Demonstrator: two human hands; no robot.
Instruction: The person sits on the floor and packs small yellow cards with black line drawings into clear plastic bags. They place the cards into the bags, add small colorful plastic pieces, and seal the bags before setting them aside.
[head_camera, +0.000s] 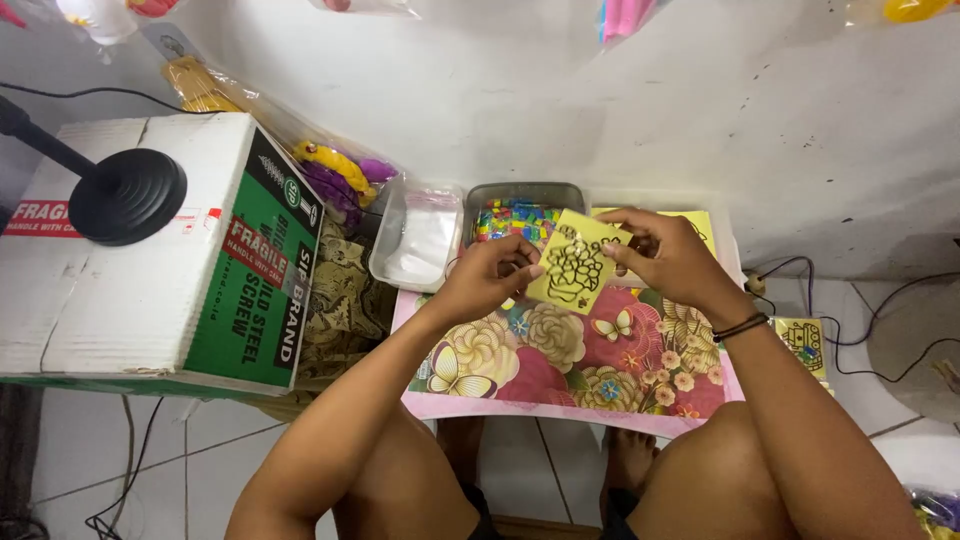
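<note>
A small yellow card (575, 262) with a black line drawing is held up between both hands over a low table. My left hand (487, 275) pinches its left edge. My right hand (665, 255) grips its upper right edge; a dark band sits on that wrist. Below the card lies a floral cloth (560, 365) with butterflies and roses, spread over the table. Behind the card stands a grey tray (522, 196) filled with small colourful pieces, partly hidden by the card.
A clear plastic tub (418, 238) sits left of the grey tray. A large white and green cardboard box (150, 250) with a black round stand base (125, 195) on it stands at left. Another yellow card (805, 345) lies on the floor at right, near cables.
</note>
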